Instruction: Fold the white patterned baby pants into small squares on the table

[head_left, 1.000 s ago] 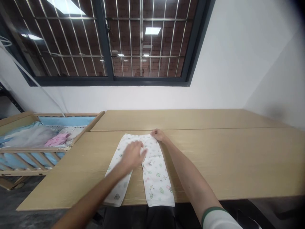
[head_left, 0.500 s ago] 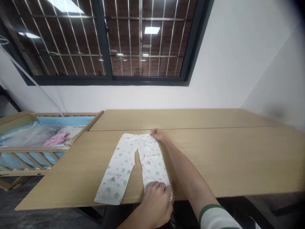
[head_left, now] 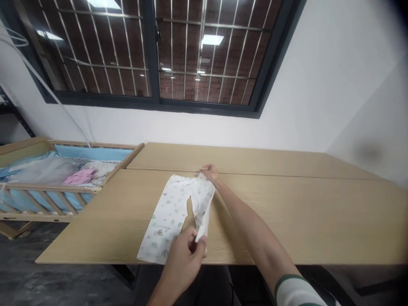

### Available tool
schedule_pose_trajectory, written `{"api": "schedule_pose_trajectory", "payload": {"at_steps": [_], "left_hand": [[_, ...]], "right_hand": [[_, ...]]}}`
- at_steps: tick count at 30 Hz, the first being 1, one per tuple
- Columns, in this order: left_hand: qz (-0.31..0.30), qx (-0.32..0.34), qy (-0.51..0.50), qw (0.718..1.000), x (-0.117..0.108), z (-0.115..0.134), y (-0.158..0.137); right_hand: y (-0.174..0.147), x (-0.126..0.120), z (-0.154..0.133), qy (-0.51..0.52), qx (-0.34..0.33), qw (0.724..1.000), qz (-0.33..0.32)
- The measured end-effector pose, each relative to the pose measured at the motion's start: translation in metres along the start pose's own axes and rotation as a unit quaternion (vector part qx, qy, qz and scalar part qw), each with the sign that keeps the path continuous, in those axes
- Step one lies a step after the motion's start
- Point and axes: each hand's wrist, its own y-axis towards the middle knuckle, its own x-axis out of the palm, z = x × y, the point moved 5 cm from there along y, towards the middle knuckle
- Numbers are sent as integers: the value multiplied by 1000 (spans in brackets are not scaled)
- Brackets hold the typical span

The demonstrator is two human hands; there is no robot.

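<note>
Small white baby pants [head_left: 170,208] with a green animal print lie on the wooden table [head_left: 270,216], waistband away from me. My left hand [head_left: 185,257] pinches the hem of the right leg at the table's front edge and lifts that leg so it folds toward the left one. At the far end, my right hand [head_left: 210,172] grips the right corner of the waistband, raised slightly off the wood. The left leg stays flat, with its hem near the front edge.
A wooden crib [head_left: 117,170] with blue lining stands to the left, holding a pink cloth [head_left: 79,176] and white bedding. A barred window [head_left: 156,63] is in the wall behind the table.
Both hands have lifted the right side of the pants and brought it leftward, so the right leg is now folding over. The view has tilted and shifted slightly.
</note>
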Motion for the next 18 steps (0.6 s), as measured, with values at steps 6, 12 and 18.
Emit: {"api": "schedule_pose_trajectory", "payload": {"at_steps": [6,12,18], "left_hand": [[123,-56,-8,991,-72,-35,-31],[193,-127,109,967,-107,-83,-53],[199,-160,200,946,-124,-105,-61]], "right_hand": [[3,73,-49,-32,11,999,4],[-10,132,-59,-112,-6,994,3],[-17,149,-59,-156,-30,987,-19]]}}
